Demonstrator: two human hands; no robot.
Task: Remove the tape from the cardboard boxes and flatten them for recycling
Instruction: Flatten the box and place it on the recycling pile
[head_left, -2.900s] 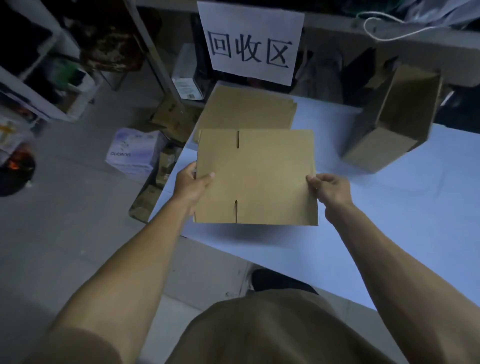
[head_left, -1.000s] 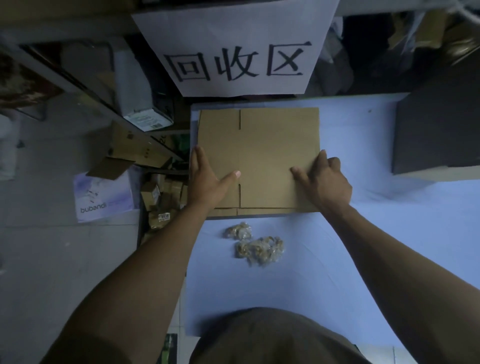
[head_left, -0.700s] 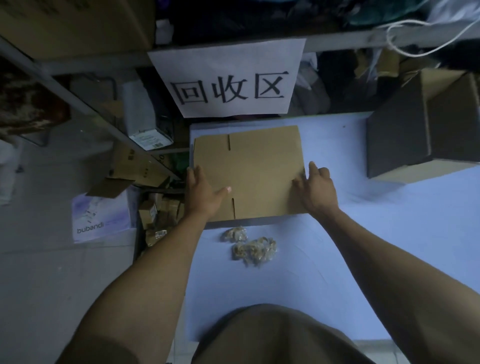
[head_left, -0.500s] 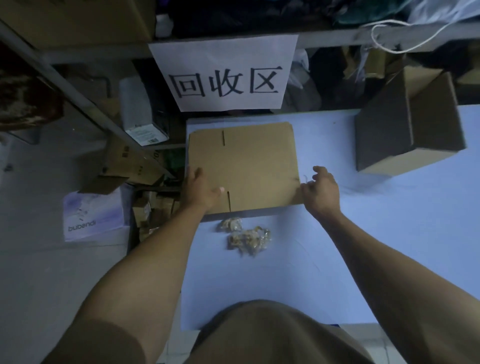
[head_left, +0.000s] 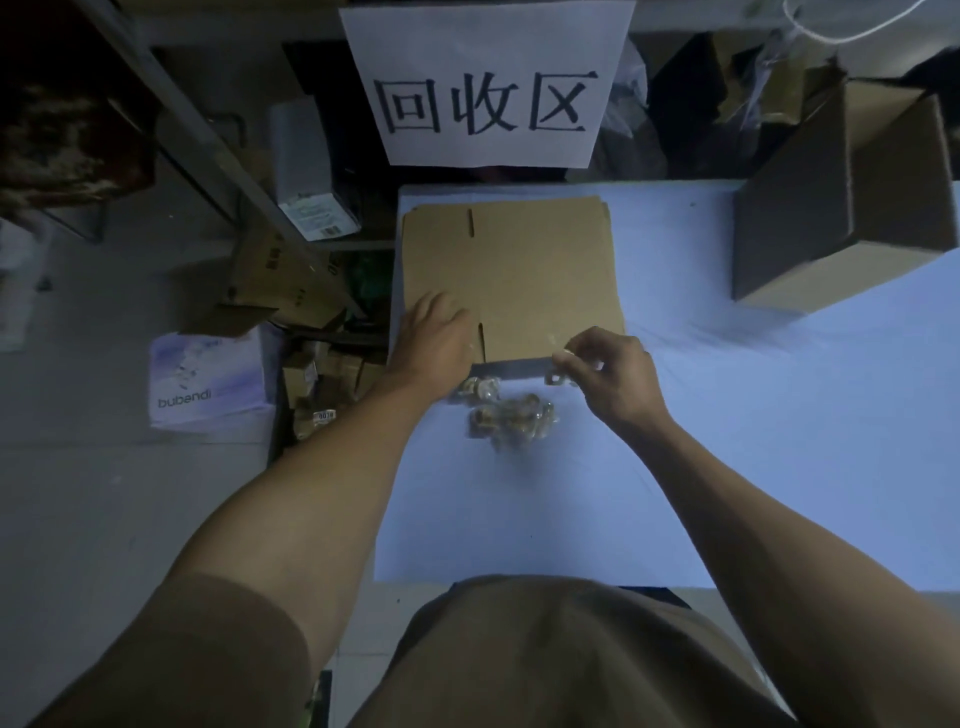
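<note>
Right hand (head_left: 615, 376) lifted off flattened box (head_left: 511, 280), fingers now pinching clear tape scrap (head_left: 557, 375); left hand (head_left: 434, 338) flat on plain brown cardboard.

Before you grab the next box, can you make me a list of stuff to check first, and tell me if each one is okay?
1. Flattened cardboard lies flat under the recycling sign: ok.
2. Left hand rests on the cardboard's near left corner, holding nothing: ok.
3. Right hand free for the next box: not ok, its fingers pinch a small clear tape scrap.
4. Peeled tape wads gathered on the table, off the cardboard: ok.
5. Next box still standing unflattened at the far right: ok, waiting.
6. Tape left on that box: cannot tell.
</note>
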